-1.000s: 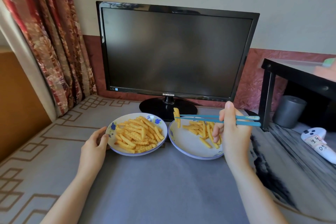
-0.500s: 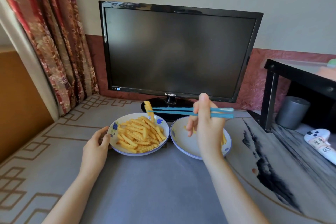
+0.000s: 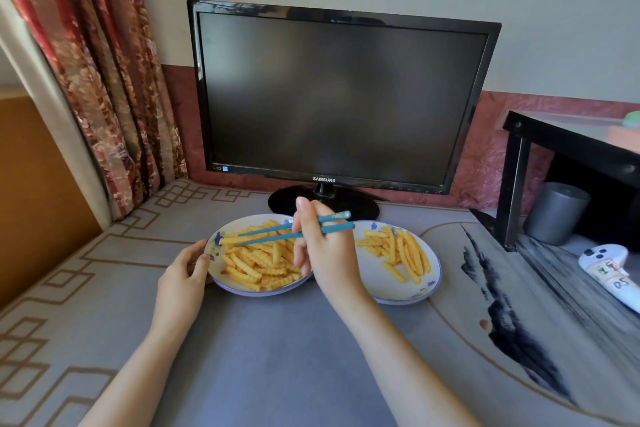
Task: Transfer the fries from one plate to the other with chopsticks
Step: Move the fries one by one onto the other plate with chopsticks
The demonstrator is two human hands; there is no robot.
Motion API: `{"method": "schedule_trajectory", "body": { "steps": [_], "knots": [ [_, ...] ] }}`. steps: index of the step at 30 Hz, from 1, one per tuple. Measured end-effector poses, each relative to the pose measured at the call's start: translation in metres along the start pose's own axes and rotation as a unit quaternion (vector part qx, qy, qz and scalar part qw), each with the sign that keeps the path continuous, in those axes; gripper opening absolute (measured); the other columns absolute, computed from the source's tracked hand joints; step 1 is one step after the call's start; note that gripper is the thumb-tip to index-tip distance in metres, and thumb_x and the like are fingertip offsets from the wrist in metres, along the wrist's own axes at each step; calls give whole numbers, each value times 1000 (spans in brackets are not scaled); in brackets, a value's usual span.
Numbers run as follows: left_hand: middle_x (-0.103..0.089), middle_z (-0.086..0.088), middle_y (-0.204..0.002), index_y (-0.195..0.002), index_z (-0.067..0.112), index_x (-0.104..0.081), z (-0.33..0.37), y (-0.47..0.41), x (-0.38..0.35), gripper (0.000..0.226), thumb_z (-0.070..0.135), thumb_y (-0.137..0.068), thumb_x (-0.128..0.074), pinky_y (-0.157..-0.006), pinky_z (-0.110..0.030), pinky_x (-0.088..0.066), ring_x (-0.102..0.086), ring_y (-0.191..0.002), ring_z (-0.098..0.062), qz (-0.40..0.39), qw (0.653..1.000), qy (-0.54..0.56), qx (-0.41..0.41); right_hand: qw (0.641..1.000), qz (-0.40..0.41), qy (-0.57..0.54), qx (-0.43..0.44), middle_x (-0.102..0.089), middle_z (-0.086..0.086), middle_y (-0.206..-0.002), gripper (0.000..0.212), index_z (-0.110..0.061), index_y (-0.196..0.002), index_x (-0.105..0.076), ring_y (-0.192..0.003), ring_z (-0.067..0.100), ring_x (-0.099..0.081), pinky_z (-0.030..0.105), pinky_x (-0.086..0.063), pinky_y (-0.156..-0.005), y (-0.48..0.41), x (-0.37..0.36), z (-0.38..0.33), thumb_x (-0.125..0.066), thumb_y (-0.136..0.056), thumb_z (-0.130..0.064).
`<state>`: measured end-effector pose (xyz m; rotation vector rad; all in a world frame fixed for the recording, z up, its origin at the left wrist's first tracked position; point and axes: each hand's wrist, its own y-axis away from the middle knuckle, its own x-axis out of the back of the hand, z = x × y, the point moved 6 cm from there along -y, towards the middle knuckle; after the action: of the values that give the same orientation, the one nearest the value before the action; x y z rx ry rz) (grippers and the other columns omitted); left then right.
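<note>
Teal plastic chopsticks (image 3: 277,233) are gripped in the right hand (image 3: 322,253), thumb and curled fingers clamped round the shafts near their thick ends — a rearward grip that leaves most of the length free as reach. The shafts run from frame centre toward the left, and the tips sit close together over the far-left part of the left plate (image 3: 242,289). A single fry (image 3: 230,239) lies in line with the tips; whether it is pinched or merely rests on the fry pile (image 3: 263,263) beneath cannot be determined.

The left hand (image 3: 183,274) grasps the left plate at its left rim, fingers curled on the edge. Probable purpose: to stop the plate sliding on the bench (image 3: 277,357) while the tips work in it.

Location of task items: the fry pile covers most of the left plate; the loose fries (image 3: 398,250), noticeably fewer, lie on the right plate (image 3: 381,282), just right of frame centre. The plates stand side by side, rims near or touching, presumably to keep the carry path short.

Judged stage: mid-transfer, both plates loaded. Direction of transfer cannot be read from this moment.

Risk: smooth plastic tips may slip on a fry — light, even pressure is advised.

A dark monitor (image 3: 339,97) stands behind the plates, clear of the working path.
</note>
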<state>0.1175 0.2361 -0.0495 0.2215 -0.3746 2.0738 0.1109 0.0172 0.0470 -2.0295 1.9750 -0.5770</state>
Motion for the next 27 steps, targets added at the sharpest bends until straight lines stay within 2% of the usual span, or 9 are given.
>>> {"method": "schedule_trajectory", "body": {
  "steps": [5,9,12,14,17,21,25,27],
  "knots": [
    [-66,-8,-115,-126,14,-59,0,0,0,31,15,-98,-47,-83,-31,-42,-64,-100,-28,-2,1000,0,1,999,24,-44,21,-45,8,-41,40,-15,-66,-50,-33,22,-39,22,-32,-35,3,25,-10,-42,-100,-35],
    [-66,-6,-114,-128,14,-58,1,0,0,32,16,-98,-47,-83,-30,-42,-64,-100,-27,-1,1000,-4,4,993,107,-35,16,-46,4,-45,40,-14,-65,-49,-33,23,-40,26,-32,-38,6,77,-15,-43,-101,-31],
    [-66,-3,-110,-126,15,-59,2,1,0,30,16,-98,-47,-80,-29,-41,-65,-94,-24,-1,1000,1,6,985,169,-23,-4,-45,14,-46,39,-7,-72,-48,-29,20,-37,20,-28,-35,8,120,-8,-42,-101,-32],
    [-66,-3,-111,-125,15,-59,1,1,0,30,17,-98,-47,-82,-30,-41,-64,-95,-24,-2,1000,1,7,981,194,-7,-6,-43,13,-40,40,-6,-71,-48,-27,20,-33,19,-26,-33,11,142,-3,-41,-101,-31],
    [-66,-3,-113,-127,15,-59,1,1,0,32,17,-98,-47,-83,-28,-40,-64,-98,-24,-2,1000,-6,10,978,209,22,-8,-43,12,-37,41,-8,-69,-47,-28,21,-32,18,-25,-33,14,162,4,-40,-102,-31],
    [-65,-3,-110,-128,13,-58,5,3,0,32,16,-98,-47,-80,-27,-39,-62,-88,-18,1,1000,-7,3,977,207,58,-11,-44,17,-40,42,-9,-67,-48,-28,20,-32,18,-27,-33,15,173,8,-41,-102,-30],
    [-66,-5,-110,-128,12,-58,3,2,0,32,16,-98,-47,-80,-28,-39,-63,-91,-22,3,1000,-5,3,976,206,77,-9,-45,15,-40,44,-10,-64,-47,-29,21,-33,20,-28,-35,15,172,12,-41,-101,-32],
    [-66,-4,-113,-127,14,-59,2,1,0,32,17,-98,-47,-82,-29,-40,-63,-98,-24,2,1000,-10,0,974,214,74,-9,-45,13,-39,45,-10,-62,-46,-29,23,-34,21,-29,-35,16,171,14,-42,-101,-33]
  ]
}}
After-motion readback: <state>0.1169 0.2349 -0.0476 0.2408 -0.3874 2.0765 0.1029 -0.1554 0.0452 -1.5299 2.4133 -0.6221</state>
